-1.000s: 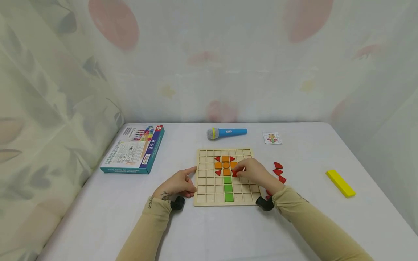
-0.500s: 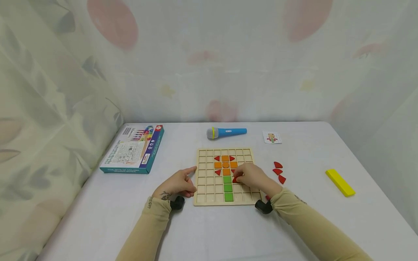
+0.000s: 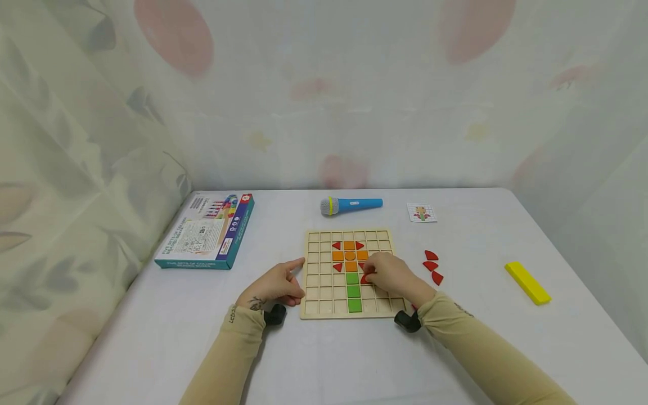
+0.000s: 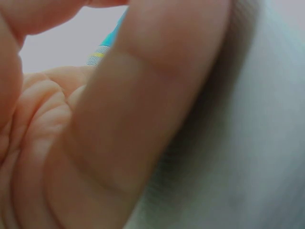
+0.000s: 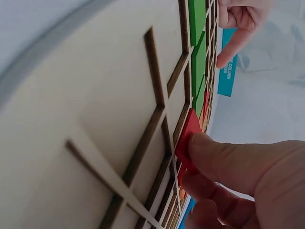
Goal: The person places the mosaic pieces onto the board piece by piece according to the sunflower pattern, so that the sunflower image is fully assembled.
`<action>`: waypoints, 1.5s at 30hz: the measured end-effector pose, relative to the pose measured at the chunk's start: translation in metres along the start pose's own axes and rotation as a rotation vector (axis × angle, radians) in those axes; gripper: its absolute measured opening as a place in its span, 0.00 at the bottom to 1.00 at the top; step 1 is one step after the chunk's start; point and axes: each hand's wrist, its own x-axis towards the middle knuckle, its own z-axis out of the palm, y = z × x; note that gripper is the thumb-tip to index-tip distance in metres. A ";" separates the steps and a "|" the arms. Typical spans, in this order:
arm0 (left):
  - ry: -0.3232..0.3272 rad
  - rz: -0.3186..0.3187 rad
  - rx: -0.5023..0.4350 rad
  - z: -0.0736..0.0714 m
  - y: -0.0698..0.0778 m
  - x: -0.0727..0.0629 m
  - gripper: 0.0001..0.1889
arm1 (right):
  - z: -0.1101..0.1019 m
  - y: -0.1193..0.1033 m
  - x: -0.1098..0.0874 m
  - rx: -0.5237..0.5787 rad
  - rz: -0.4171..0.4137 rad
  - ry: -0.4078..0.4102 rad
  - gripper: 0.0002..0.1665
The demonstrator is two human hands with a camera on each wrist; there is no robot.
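Observation:
A wooden grid board (image 3: 319,293) holds green squares (image 3: 353,291) in a column, orange pieces (image 3: 349,246) around an orange circle, and red pieces (image 3: 337,268) at the corners. My right hand (image 3: 392,274) pinches a red quarter-circle tile (image 3: 364,279) between thumb and fingers. In the right wrist view this red tile (image 5: 189,136) stands tilted at a cell beside the green squares (image 5: 198,64). My left hand (image 3: 275,286) rests at the board's left edge, index finger extended against it. In the left wrist view, my left fingers (image 4: 138,86) fill most of the frame.
Several red tiles (image 3: 431,265) lie right of the board, one partly hidden by the right wrist. Behind the board are a blue toy microphone (image 3: 354,206) and a small pattern card (image 3: 421,213). A box (image 3: 205,230) sits at left, a yellow block (image 3: 528,283) at right.
My right hand has shifted slightly nearer me, from the cell beside the lower orange square to the one beside the top green square. My left hand has stayed in place.

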 end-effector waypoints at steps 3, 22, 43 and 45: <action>0.004 -0.005 -0.007 0.000 0.000 0.000 0.47 | 0.001 0.000 -0.001 -0.033 -0.006 0.009 0.01; -0.002 0.006 -0.016 0.000 0.001 0.000 0.48 | -0.058 0.074 -0.015 -0.257 0.362 0.091 0.27; -0.004 0.002 -0.005 0.000 0.002 -0.001 0.47 | -0.052 0.099 -0.010 -0.213 0.504 -0.056 0.12; -0.002 0.001 -0.005 0.000 0.001 -0.002 0.47 | -0.052 0.099 -0.010 -0.206 0.498 -0.050 0.11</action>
